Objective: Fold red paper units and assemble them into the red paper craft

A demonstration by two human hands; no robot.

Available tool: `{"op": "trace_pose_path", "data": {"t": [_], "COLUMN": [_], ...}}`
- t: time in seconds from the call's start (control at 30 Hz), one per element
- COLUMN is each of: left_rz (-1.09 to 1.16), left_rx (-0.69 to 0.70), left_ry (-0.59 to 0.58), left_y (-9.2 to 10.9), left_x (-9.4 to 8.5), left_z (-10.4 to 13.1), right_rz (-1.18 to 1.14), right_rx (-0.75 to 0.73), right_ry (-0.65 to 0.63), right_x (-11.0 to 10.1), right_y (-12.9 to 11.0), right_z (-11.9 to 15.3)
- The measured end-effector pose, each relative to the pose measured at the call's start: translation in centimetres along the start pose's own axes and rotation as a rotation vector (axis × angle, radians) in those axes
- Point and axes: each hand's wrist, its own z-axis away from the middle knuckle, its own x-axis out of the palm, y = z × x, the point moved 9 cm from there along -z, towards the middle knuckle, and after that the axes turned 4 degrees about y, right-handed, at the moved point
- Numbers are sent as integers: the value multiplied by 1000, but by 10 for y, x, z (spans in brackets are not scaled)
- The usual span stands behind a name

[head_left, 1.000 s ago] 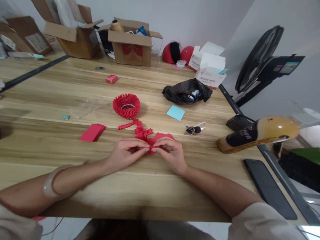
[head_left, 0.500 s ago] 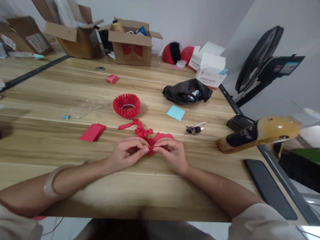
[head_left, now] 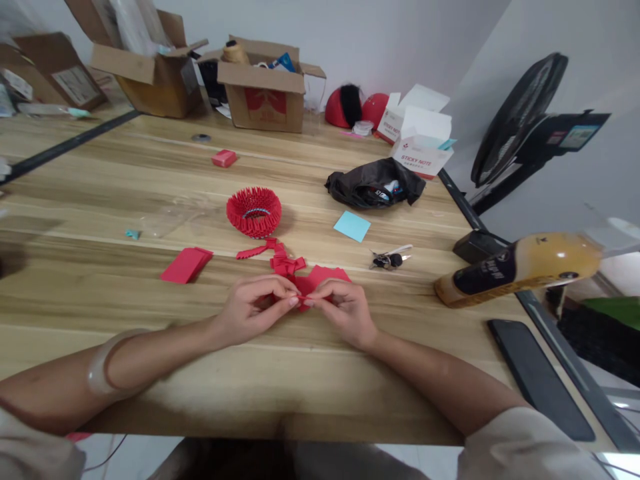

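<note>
Two hands pinching a small red paper piece at the near middle of the table

The left hand [head_left: 253, 308] and right hand [head_left: 344, 308] meet fingertip to fingertip, both closed narrow on one red paper piece [head_left: 301, 299], held low over the wooden table [head_left: 300, 373] so the fold can be pressed flat, I'd judge. Just beyond the hands lies a loose heap of folded red units [head_left: 286, 262] within easy reach, and farther still stands the red ring of joined units [head_left: 253, 211]. A stack of red sheets [head_left: 186, 265] waits off to the left. Keys [head_left: 391, 258], a blue note [head_left: 352, 226] and a black bag [head_left: 373, 183] sit off to the right, well apart.
</note>
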Motion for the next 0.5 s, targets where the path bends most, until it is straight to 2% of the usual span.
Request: {"op": "trace_pose_path", "data": {"t": [0.1, 0.2, 0.27, 0.37, 0.5], "left_rz": [-55, -109, -140, -198, -277], "left_rx": [49, 85, 90, 75, 81], "left_ry": [38, 166, 242, 275, 217], "left_y": [3, 1, -3, -10, -13], "left_x": [-4, -17, -24, -28, -25], "left_z": [0, -2, -2, -4, -7], "right_rz": [62, 291, 533, 827, 929], "right_rx": [-39, -142, -212, -220, -206], "right_ry": [14, 52, -8, -154, -253], "right_x": [-4, -11, -6, 4, 12], "right_y": [-3, -11, -14, -6, -1], "right_z": [-2, -5, -6, -5, -2]}}
